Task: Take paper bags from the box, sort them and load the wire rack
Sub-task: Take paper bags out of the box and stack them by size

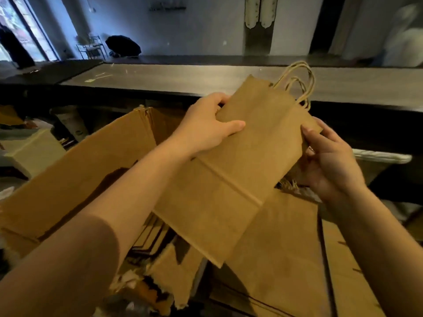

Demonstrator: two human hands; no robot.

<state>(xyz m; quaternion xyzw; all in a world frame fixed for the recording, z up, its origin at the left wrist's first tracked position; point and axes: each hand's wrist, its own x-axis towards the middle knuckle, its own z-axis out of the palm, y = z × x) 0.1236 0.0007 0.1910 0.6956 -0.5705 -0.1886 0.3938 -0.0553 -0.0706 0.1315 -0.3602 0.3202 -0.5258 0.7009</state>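
A long grey surface [183, 78] stretches across before you; beyond it, a pale wall [194, 26] and, far left, a daylit window [23, 35] brighten the dim room.

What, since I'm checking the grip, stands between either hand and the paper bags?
Nothing visible does. The left hand and the right hand both grip the folded paper bags directly, above the open box.
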